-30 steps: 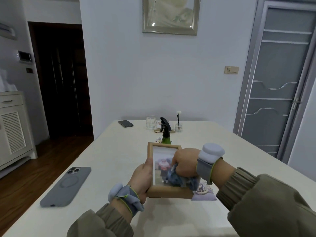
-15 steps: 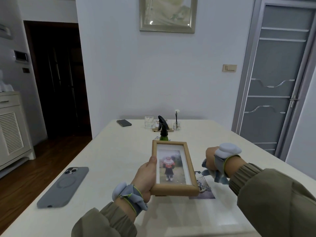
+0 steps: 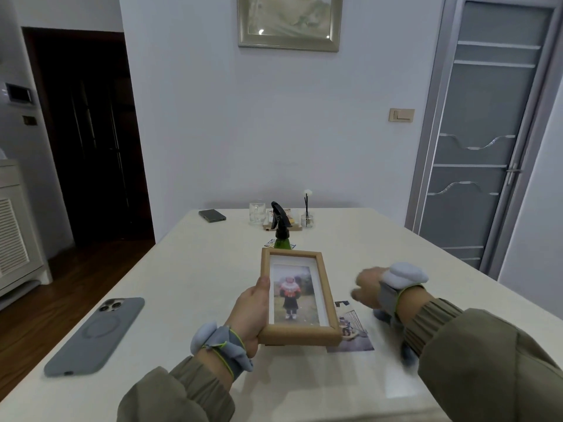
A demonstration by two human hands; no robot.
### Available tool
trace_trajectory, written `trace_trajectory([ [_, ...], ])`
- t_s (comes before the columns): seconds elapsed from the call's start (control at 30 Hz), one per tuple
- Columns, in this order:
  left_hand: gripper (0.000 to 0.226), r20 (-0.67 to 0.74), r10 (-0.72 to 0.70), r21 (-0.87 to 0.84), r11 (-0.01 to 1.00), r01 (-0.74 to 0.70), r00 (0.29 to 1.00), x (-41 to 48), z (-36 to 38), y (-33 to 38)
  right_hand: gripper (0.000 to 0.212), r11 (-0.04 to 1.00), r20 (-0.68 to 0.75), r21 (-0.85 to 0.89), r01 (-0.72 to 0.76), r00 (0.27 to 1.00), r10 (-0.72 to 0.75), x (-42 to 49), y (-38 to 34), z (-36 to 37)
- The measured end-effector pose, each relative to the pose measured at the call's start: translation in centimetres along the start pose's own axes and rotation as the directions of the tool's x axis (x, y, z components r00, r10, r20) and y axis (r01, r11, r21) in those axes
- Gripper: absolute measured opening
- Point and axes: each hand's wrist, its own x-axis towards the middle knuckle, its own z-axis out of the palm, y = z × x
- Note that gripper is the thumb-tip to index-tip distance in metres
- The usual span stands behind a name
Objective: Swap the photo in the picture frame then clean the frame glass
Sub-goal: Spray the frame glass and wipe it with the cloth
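The left grip [image 3: 249, 312] is closed on the frame [image 3: 304, 335], with the thumb over the front of the left rail and the fingers hidden behind. It holds the frame clear of the bench [image 3: 189, 284] and tilted up toward the camera, I judge so that the glass [image 3: 310, 300] can be looked over. A photo [image 3: 291, 295] sits behind the glass, so the swap looks done.

A loose print [image 3: 353, 333] lies flat on the bench just right of the left grip, partly hidden by the frame's lower corner. It is probably the photo that was replaced.

The right grip [image 3: 370, 287] hovers well right of the frame, apart from it and blurred. A blue-grey cloth [image 3: 382, 315] shows just below its wrist. I cannot tell whether this grip holds the cloth or is wide.

A sprayer [image 3: 281, 229] stands beyond the left grip, behind the frame's top edge, within reach for wetting the glass. A phone [image 3: 94, 336] lies well left of the left grip, out of the way.
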Motion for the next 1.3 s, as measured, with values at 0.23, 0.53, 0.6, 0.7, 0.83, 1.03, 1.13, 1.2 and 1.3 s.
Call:
trace_trajectory([
  [0.23,0.056,-0.042,0.001,0.013,1.0,-0.001,0.999,-0.9,-1.2,1.4,0.038,0.925,-0.099,0.318,0.209,0.977,-0.187,0.2,-6.5,1.2],
  [0.53,0.093,-0.123,0.056,-0.017,0.998,-0.059,0.991,1.9,-4.9,0.3,0.038,0.531,-0.016,0.841,0.1,0.987,-0.162,0.9,-10.0,4.0],
  [0.6,0.102,-0.135,0.022,-0.038,0.999,-0.027,0.991,3.0,-5.6,-0.3,0.04,0.411,0.054,0.912,0.014,0.987,-0.154,0.8,-10.3,4.3],
  [0.7,0.093,-0.123,-0.017,-0.092,0.996,0.005,0.992,2.1,-5.9,0.6,0.037,0.315,0.086,0.949,-0.032,0.984,-0.157,1.0,-10.9,4.5],
  [0.83,0.047,-0.073,-0.043,-0.116,0.993,0.034,0.996,0.7,-6.2,1.9,0.035,0.273,0.067,0.962,-0.023,0.986,-0.152,1.6,-11.4,5.4],
  [1.03,0.073,-0.057,-0.134,-0.219,0.969,0.118,0.989,2.3,-6.8,1.8,0.036,0.279,0.029,0.96,0.017,0.986,-0.162,2.5,-11.9,6.3],
  [1.13,0.075,-0.028,-0.138,-0.227,0.965,0.128,0.99,3.0,-7.1,1.9,0.035,0.255,0.028,0.967,0.021,0.982,-0.186,3.0,-12.1,6.5],
  [1.2,0.071,-0.015,-0.132,-0.235,0.964,0.125,0.991,3.3,-7.1,2.2,0.034,0.232,0.018,0.972,0.03,0.979,-0.204,3.2,-12.2,6.5],
  [1.3,0.071,-0.02,-0.112,-0.228,0.968,0.105,0.993,3.6,-6.9,2.5,0.032,0.21,-0.026,0.975,0.073,0.976,-0.218,3.6,-12.3,6.7],
])
